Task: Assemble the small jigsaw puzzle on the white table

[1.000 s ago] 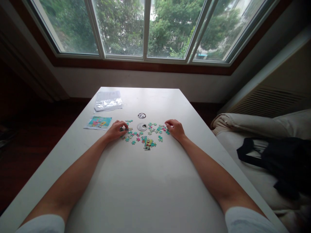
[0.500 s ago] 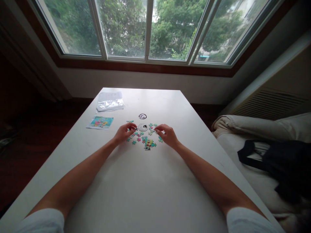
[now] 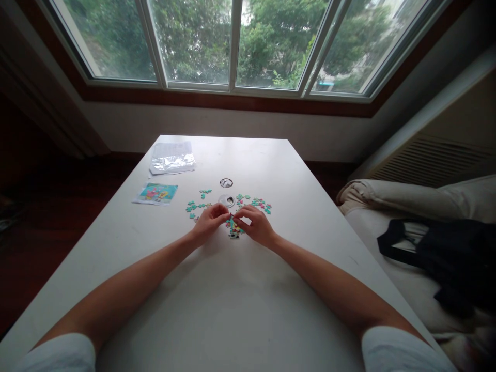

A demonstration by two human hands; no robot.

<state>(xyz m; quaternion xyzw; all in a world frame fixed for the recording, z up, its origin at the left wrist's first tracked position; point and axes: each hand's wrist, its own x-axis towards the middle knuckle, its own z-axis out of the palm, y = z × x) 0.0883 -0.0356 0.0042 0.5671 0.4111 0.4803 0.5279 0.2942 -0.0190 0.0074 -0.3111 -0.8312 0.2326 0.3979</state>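
Several small teal and pink jigsaw pieces (image 3: 194,207) lie scattered on the white table (image 3: 232,289). A partly joined patch with a yellow figure (image 3: 234,230) sits between my hands. My left hand (image 3: 209,221) and my right hand (image 3: 253,225) are side by side over that patch, fingertips almost touching. Each hand is curled in a pinch. What the fingers grip is too small to name, though it looks like a puzzle piece.
A printed picture card (image 3: 156,193) and a crumpled clear plastic bag (image 3: 172,159) lie at the left back of the table. A round cable hole (image 3: 226,182) and its cap (image 3: 226,200) are behind the pieces. A sofa with a black bag (image 3: 449,258) stands to the right.
Both hands have come inward from the outer edges of the scattered pieces. They now meet over the joined patch in the middle.
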